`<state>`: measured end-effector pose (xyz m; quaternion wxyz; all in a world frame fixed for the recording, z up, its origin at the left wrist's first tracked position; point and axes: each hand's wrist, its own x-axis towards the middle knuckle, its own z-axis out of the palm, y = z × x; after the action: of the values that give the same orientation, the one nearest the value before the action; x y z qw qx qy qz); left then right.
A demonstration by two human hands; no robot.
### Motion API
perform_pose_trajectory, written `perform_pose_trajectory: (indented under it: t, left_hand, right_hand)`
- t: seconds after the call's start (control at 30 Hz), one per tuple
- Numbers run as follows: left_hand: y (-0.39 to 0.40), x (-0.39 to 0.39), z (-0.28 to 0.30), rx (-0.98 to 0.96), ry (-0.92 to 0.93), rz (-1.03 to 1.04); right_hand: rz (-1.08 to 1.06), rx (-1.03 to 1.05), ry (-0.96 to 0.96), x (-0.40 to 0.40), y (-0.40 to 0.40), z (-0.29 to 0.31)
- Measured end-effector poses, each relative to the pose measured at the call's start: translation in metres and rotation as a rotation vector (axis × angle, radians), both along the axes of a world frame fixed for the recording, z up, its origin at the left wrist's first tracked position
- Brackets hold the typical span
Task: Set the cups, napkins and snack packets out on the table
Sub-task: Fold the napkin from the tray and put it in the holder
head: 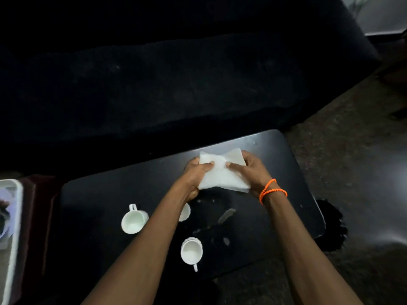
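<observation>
Napkins [222,175] held over the desk [92,194], toward its 1 o'clock corner.
Both hands, left hand [196,172] and right hand [251,170], pinch the stack with fingers clenched, probably to peel one off; three cups already stand at 7 o'clock.

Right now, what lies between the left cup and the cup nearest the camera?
In the head view, the left forearm crosses above the table between the left cup and the near cup.
</observation>
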<state>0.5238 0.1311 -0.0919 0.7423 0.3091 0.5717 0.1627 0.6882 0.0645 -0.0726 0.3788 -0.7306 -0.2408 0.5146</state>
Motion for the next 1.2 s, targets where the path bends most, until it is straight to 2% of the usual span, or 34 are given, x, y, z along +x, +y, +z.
perform_pose_trajectory:
  t: [0.07, 0.1, 0.23, 0.33, 0.47, 0.67, 0.8, 0.93, 1.07, 1.2]
  left_hand:
    - [-0.015, 0.031, -0.001, 0.039, 0.083, -0.093]
    - [-0.025, 0.046, -0.001, 0.072, 0.144, -0.119]
    - [-0.057, 0.096, 0.005, 0.214, 0.281, -0.117]
    - [-0.069, 0.116, 0.008, 0.316, 0.356, -0.244]
    - [-0.070, 0.127, 0.005, 0.375, 0.474, -0.388]
    - [-0.051, 0.127, -0.001, 0.259, 0.486, -0.329]
    - [-0.054, 0.126, -0.008, 0.259, 0.552, -0.300]
    - [-0.058, 0.134, -0.013, 0.287, 0.530, -0.342]
    - [-0.048, 0.135, -0.022, 0.305, 0.540, -0.272]
    - [-0.052, 0.132, -0.031, 0.221, 0.429, -0.165]
  right_hand:
    - [0.072, -0.104, -0.422, 0.024, -0.024, 0.000]
    - [0.054, -0.131, -0.563, 0.033, -0.036, 0.003]
    - [-0.022, -0.190, -0.676, 0.070, -0.063, 0.012]
    - [0.164, -0.310, -0.742, 0.088, -0.061, 0.013]
    - [0.346, -0.408, -0.738, 0.093, -0.041, 0.007]
    - [0.098, -0.288, -0.591, 0.103, -0.037, -0.001]
    - [-0.002, -0.197, -0.534, 0.092, -0.048, -0.010]
    - [-0.172, -0.129, -0.548, 0.089, -0.049, -0.015]
    - [-0.288, -0.204, -0.716, 0.082, -0.055, -0.019]
    - [-0.313, -0.305, -0.608, 0.077, -0.065, -0.031]
